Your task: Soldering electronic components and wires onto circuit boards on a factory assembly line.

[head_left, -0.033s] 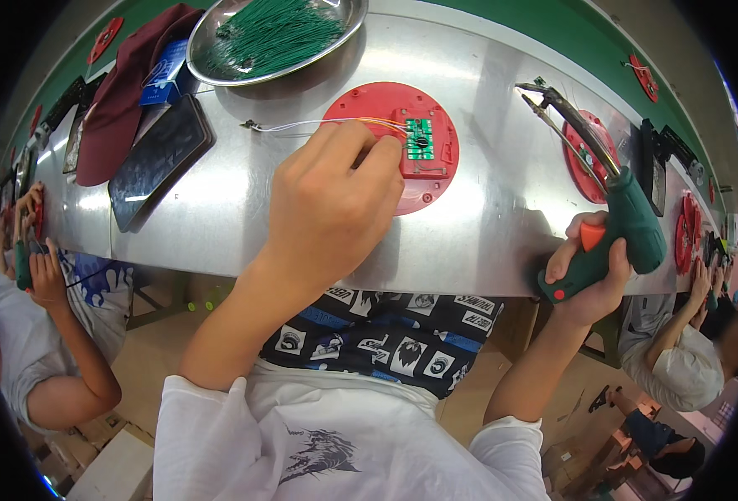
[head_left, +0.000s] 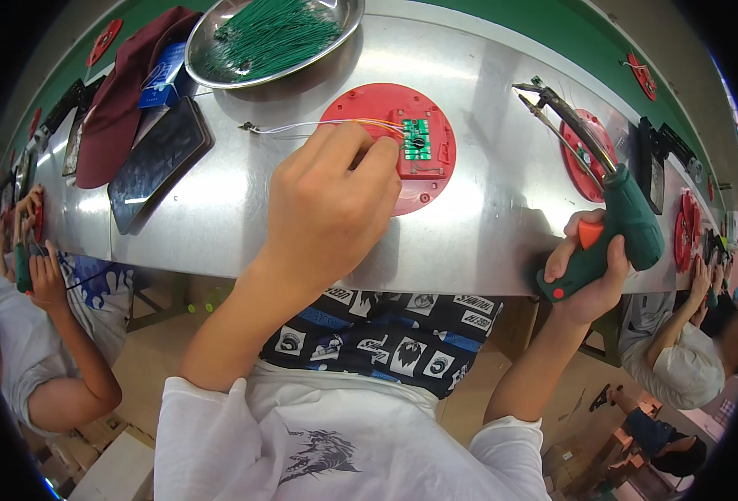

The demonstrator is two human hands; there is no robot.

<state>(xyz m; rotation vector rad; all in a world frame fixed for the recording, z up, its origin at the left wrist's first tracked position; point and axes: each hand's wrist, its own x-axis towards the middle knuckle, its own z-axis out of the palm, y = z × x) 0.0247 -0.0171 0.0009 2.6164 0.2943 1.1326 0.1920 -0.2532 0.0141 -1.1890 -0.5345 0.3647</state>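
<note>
A round red plastic disc [head_left: 436, 179] lies on the metal bench in front of me, carrying a small green circuit board [head_left: 417, 140]. White and orange wires [head_left: 302, 126] run leftward from the board past my knuckles. My left hand [head_left: 331, 196] rests over the disc's left part with its fingers closed; whatever is between the fingertips is hidden. In my right hand [head_left: 590, 263] is a green soldering gun [head_left: 632, 217] with an orange trigger. Its metal tip points up and away, apart from the disc, and a small dark piece [head_left: 537, 81] shows by the tip.
A steel bowl [head_left: 197, 63] of green wires stands at the back left. Near it lie a dark tablet-like device [head_left: 160, 163], a maroon cap [head_left: 106, 138] and a blue box [head_left: 164, 75]. Another red disc [head_left: 584, 159] sits behind the soldering gun. Co-workers sit on both sides.
The red disc, board and soldering gun appear very slightly further left in the picture. Both hands keep the same hold.
</note>
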